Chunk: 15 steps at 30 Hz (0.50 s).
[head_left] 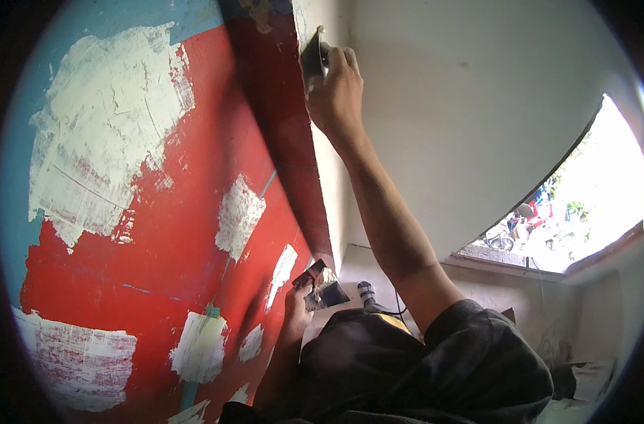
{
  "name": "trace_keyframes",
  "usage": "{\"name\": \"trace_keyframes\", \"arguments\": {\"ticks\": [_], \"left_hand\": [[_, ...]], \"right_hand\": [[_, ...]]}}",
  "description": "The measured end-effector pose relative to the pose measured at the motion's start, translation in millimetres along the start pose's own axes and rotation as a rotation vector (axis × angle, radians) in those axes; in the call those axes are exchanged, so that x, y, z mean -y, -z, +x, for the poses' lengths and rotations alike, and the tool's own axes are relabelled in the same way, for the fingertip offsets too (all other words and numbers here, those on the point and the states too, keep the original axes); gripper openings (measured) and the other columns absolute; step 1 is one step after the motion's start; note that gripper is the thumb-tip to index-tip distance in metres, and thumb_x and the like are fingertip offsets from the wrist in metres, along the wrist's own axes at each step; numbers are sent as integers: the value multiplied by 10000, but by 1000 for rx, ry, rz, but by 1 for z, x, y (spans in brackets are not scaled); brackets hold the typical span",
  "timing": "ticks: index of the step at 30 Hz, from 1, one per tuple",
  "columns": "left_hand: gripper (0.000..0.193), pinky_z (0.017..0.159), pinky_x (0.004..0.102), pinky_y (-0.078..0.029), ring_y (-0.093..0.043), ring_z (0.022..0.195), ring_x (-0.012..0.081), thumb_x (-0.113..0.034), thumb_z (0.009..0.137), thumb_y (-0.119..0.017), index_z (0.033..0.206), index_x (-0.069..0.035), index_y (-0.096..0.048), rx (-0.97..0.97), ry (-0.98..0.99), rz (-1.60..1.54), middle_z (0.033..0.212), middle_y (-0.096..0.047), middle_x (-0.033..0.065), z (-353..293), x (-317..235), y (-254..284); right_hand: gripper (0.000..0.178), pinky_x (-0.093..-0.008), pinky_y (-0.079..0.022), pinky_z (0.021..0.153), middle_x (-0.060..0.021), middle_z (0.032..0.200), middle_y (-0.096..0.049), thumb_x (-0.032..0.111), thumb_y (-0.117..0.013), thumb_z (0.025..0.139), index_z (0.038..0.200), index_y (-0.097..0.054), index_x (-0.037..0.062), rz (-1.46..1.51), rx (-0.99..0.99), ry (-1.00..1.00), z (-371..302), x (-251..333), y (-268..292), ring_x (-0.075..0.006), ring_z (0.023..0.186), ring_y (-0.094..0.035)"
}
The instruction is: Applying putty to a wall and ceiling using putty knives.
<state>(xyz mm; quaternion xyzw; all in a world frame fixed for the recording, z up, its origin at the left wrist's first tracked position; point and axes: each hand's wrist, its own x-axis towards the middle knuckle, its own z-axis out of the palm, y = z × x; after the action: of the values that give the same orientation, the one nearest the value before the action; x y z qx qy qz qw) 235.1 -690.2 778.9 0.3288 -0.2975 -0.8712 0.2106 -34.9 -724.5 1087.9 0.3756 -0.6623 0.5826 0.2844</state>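
My right hand [336,92] is raised high against the narrow white wall edge [325,169], its fingers closed around a putty knife [312,58]. The knife's dark flat blade lies against the edge, and a small lump of pale filler shows at its tip. Lower down, close to the foot of the red wall, my left hand [298,305] grips a wide filling blade [329,295]. Some whitish filler sits on this blade's face. To the left, the red wall [195,141] carries a large rough white filler patch [110,120] and several smaller ones.
A smooth white wall [463,106] rises on the right, with a bright window opening [569,198] showing a bicycle and plants outside. A grey-and-white cylindrical object [366,293] with a dark cable stands below. Blue paint [18,233] borders the red at far left.
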Motion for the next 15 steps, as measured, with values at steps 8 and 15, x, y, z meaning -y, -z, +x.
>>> {"name": "trace_keyframes", "arguments": {"ticks": [8, 15], "left_hand": [[251, 712, 334, -528, -632, 802, 210, -70, 782, -518, 1024, -20, -567, 92, -501, 568, 904, -624, 87, -4, 1, 2], [236, 681, 341, -532, -632, 781, 203, -68, 788, -537, 1020, -46, -572, -51, -2, -1, 899, -624, 81, 19, -3, 4]], "right_hand": [[315, -334, -476, 703, -171, 833, -617, 2, -496, 739, 1048, -549, -26, 209, -18, 68, 27, -59, 67, -238, 759, -610], [383, -371, -469, 798, -204, 964, -616, 54, -513, 760, 1140, -542, 22, -33, -3, -134, 92, -132, 16, -293, 865, -610]]}}
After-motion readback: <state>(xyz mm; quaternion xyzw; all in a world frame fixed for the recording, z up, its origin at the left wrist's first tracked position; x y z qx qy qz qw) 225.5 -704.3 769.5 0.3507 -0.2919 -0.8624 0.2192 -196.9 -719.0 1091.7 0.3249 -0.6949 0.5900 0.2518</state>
